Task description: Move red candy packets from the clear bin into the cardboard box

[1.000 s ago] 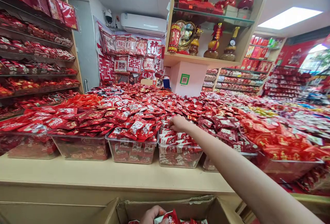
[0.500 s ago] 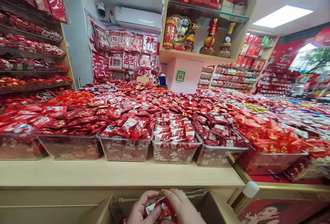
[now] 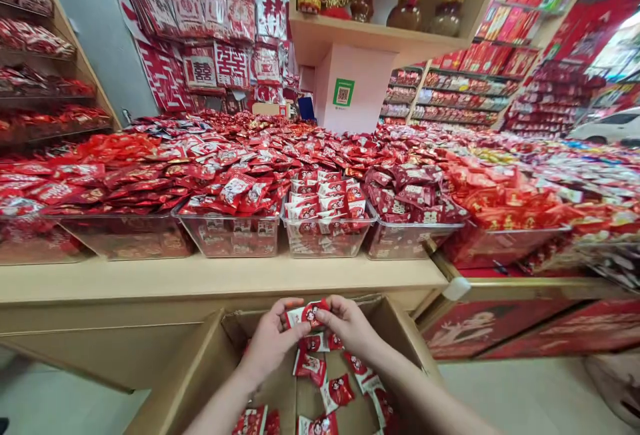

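Between my two hands is a small red-and-white candy packet (image 3: 306,315) with a cartoon figure printed on it. My left hand (image 3: 273,338) pinches its left end, thumb in front. At the other end, my right hand (image 3: 350,327) grips it with thumb and fingers. Both hands are over an open cardboard box (image 3: 195,361). Several similar packets, such as one red-and-white packet (image 3: 337,391), lie scattered on the box's bottom. Straight ahead on the counter, a clear plastic bin (image 3: 327,245) holds matching packets stood in rows.
More clear bins heaped with red packets line the counter (image 3: 200,281), including one with dark red packets (image 3: 407,198) and one with orange-red packets (image 3: 505,198). A white pillar with a QR code sign (image 3: 343,93) rises behind them. A display cabinet (image 3: 345,31) overhangs the bins.
The view has tilted down, showing more of the box and the packets inside. My hands have come together on a packet, which is now held level between them.
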`<act>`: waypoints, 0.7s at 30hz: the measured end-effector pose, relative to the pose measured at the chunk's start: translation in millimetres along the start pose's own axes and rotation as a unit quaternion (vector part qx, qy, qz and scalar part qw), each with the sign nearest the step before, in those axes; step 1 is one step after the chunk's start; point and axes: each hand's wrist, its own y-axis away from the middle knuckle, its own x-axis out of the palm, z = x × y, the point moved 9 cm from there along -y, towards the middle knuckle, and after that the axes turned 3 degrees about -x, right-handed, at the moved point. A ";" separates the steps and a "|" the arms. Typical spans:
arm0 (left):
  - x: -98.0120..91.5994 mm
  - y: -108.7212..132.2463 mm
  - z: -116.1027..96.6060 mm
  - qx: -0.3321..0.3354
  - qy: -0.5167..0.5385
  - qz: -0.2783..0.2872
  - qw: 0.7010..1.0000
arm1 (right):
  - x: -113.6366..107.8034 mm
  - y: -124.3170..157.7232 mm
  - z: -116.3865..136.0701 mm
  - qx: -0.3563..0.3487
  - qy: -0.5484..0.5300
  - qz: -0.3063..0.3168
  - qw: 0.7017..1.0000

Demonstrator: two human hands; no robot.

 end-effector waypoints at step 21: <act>-13.4 -1.7 2.9 0.021 -0.028 -0.049 0.998 | 3.1 -3.8 0.3 -0.018 -0.040 0.007 0.999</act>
